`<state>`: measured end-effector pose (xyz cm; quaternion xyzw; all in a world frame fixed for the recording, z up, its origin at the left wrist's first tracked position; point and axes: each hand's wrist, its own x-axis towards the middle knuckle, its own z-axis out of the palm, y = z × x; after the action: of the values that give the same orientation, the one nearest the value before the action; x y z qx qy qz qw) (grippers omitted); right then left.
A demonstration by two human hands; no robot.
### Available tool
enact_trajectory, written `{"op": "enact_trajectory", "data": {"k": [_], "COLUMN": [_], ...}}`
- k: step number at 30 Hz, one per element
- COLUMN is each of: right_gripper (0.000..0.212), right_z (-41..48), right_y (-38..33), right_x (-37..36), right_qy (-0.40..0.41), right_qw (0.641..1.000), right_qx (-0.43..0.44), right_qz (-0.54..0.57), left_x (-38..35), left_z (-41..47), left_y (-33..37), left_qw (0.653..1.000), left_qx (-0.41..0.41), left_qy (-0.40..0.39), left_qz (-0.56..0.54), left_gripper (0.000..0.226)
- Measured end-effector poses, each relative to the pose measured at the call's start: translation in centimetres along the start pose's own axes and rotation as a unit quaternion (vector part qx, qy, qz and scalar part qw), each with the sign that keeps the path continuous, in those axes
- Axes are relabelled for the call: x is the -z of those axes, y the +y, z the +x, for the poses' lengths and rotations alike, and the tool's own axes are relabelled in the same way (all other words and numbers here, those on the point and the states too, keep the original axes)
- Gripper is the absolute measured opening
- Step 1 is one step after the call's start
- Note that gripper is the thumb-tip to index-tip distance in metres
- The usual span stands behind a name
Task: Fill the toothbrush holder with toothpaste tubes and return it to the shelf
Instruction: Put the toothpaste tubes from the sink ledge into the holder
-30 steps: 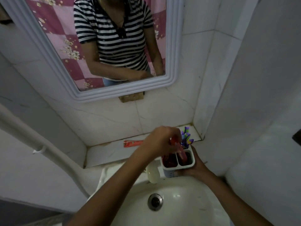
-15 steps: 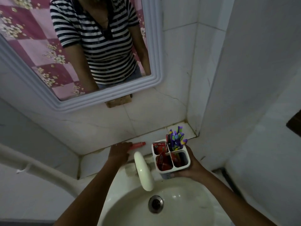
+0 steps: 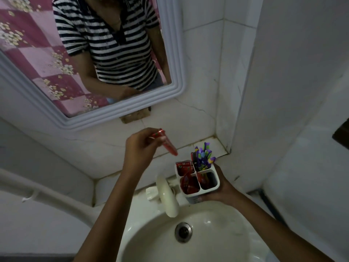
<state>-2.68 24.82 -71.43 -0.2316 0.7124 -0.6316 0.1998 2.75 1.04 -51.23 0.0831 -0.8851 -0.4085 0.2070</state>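
My right hand (image 3: 220, 188) grips a white four-compartment toothbrush holder (image 3: 214, 189) over the back edge of the sink. Red toothpaste tubes (image 3: 188, 183) fill its left compartments and another lies in the near right one. Purple toothbrushes (image 3: 203, 155) stick out of the far right compartment. My left hand (image 3: 138, 148) holds a red toothpaste tube (image 3: 167, 143) in the air, up and to the left of the holder, its lower end tilted toward it. The tiled shelf (image 3: 211, 146) runs behind along the wall.
A cream tap (image 3: 168, 197) juts over the white sink (image 3: 217, 235) with its drain (image 3: 182, 232), just left of the holder. A white-framed mirror (image 3: 175, 72) hangs above the shelf. A white pipe (image 3: 37, 191) crosses at left; a tiled wall closes the right side.
My left hand dropped one tube into the holder, reached to the shelf, and has lifted the red tube from it toward the holder. My right hand has kept the holder in place.
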Motion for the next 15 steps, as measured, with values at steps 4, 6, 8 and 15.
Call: {"op": "enact_trajectory", "data": {"k": [4, 6, 8, 15], "right_gripper": [0.12, 0.123, 0.124, 0.118], "right_z": [0.1, 0.1, 0.2, 0.5], "right_y": [0.6, 0.7, 0.8, 0.1], "right_x": [-0.1, 0.0, 0.1, 0.8], "right_qy": [0.002, 0.003, 0.004, -0.014], "right_qw": [1.0, 1.0, 1.0, 0.999], "right_qx": [-0.019, -0.028, -0.025, -0.009], "right_qz": [0.005, 0.01, 0.008, -0.035], "left_x": [-2.5, -4.5, -6.2, -6.4], "left_z": [-0.8, -1.5, -2.2, -4.0], "left_y": [3.9, 4.1, 3.6, 2.2], "left_qw": [0.991, 0.986, 0.977, 0.969], "left_qx": [0.026, 0.042, 0.034, 0.061], "left_qy": [-0.103, -0.152, -0.208, -0.144], "left_qz": [-0.085, -0.06, 0.024, 0.192], "left_gripper": [0.016, 0.014, 0.013, 0.038]}}
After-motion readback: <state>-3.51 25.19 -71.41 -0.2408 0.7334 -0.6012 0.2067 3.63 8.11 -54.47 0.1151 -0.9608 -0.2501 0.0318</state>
